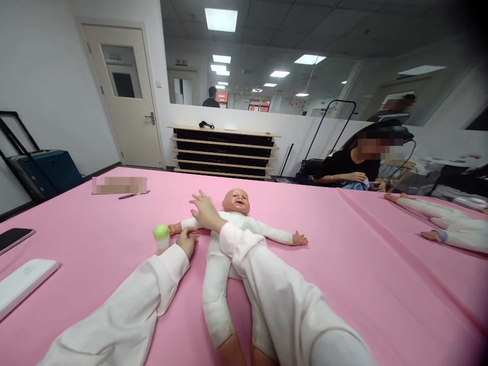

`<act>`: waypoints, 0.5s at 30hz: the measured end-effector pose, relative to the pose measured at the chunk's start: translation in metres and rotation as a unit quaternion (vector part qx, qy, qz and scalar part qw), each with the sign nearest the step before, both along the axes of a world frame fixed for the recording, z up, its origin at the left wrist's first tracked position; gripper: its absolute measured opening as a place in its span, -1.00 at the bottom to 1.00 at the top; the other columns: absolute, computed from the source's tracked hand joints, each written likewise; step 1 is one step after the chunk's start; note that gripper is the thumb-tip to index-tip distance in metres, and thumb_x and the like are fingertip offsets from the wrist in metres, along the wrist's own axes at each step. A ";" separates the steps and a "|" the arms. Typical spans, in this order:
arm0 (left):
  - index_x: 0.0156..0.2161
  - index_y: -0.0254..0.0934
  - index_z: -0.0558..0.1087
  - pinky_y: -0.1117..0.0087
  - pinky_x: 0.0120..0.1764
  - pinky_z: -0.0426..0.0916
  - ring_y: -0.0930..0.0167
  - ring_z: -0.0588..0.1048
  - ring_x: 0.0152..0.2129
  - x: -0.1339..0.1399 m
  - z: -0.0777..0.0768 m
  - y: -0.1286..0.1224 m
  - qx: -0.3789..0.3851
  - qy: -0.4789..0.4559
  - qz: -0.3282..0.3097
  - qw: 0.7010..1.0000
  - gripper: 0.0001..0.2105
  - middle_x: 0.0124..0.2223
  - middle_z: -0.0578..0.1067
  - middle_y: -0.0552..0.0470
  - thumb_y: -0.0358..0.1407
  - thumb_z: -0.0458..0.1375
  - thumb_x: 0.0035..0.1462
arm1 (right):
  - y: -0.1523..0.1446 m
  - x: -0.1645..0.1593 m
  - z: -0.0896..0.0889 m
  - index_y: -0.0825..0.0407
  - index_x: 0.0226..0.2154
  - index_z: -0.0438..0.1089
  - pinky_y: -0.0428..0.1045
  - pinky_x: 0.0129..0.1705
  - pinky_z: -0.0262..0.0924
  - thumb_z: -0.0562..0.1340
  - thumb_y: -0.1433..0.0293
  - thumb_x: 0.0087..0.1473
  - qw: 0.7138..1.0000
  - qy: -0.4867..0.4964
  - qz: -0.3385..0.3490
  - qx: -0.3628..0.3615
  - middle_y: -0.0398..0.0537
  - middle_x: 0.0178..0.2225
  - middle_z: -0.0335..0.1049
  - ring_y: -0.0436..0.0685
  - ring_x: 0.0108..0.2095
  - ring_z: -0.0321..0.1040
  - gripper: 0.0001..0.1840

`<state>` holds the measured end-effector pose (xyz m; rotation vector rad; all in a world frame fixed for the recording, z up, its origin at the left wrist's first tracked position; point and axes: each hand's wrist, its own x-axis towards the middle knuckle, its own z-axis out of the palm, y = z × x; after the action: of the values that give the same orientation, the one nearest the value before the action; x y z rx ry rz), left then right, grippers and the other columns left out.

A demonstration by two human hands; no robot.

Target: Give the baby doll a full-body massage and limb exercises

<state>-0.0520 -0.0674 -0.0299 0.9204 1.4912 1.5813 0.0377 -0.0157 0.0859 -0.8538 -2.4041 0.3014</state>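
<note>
A baby doll (215, 249) in a white cloth body lies on its back on the pink table cover (328, 284), arms stretched out and head at the far end. My left hand (186, 243) is closed at the doll's sleeve near its wrist, fingers curled on the cloth and partly hidden. Above the doll's upper arm and shoulder, my right hand (208, 211) is open with fingers spread; I cannot tell whether it touches the cloth. A small jar with a green lid (161, 237) stands beside the doll's hand, left of my left hand.
To the left lie a white power bank (28, 279) and a phone (15, 238). Farther back are a pen (134, 194) and a blurred flat card (119, 185). Another doll (453, 221) rests at the right. A person in black (351, 165) sits beyond the table, handling blue cloth.
</note>
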 end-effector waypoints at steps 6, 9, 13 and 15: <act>-0.43 -0.26 0.38 0.18 -0.31 0.37 0.33 0.45 -0.54 -0.002 -0.001 0.001 0.013 0.069 -0.001 0.998 -0.80 -0.48 0.46 0.01 -0.54 0.06 -0.23 | 0.011 -0.044 -0.032 0.08 0.03 0.22 0.28 0.09 -0.05 0.09 0.37 0.06 0.987 -0.082 0.047 -0.128 0.12 0.02 0.27 0.27 0.08 0.12 -0.56; -0.49 -0.24 0.38 0.14 -0.26 0.36 0.28 0.46 -0.49 0.000 -0.001 0.002 0.016 0.101 0.017 0.995 -0.81 -0.49 0.47 0.00 -0.55 0.07 -0.27 | 0.021 -0.043 -0.046 0.01 -0.10 0.37 0.08 -0.19 0.25 0.17 0.31 -0.01 0.978 -0.105 0.074 -0.165 0.02 -0.20 0.45 0.20 -0.24 0.39 -0.64; -0.47 -0.23 0.41 0.19 -0.24 0.37 0.26 0.48 -0.42 0.001 -0.006 0.005 0.024 0.103 0.031 0.994 -0.80 -0.46 0.49 -0.02 -0.54 0.09 -0.27 | 0.025 -0.039 -0.055 -0.01 -0.22 0.44 -0.01 -0.26 0.25 0.20 0.27 -0.05 0.975 -0.027 0.101 -0.194 -0.04 -0.24 0.47 0.14 -0.28 0.39 -0.71; -0.40 -0.24 0.43 0.22 -0.26 0.38 0.28 0.48 -0.41 -0.001 -0.011 0.006 0.029 0.099 0.038 0.994 -0.81 -0.43 0.49 -0.03 -0.49 0.10 -0.21 | 0.025 -0.037 -0.057 0.01 -0.23 0.43 -0.01 -0.19 0.23 0.14 0.31 0.01 0.970 0.066 0.095 -0.215 -0.03 -0.20 0.45 0.12 -0.23 0.37 -0.73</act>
<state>-0.0531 -0.0614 -0.0406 1.0916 1.6416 1.6332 0.0004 0.0095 0.0293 -0.7525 -2.3322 0.9499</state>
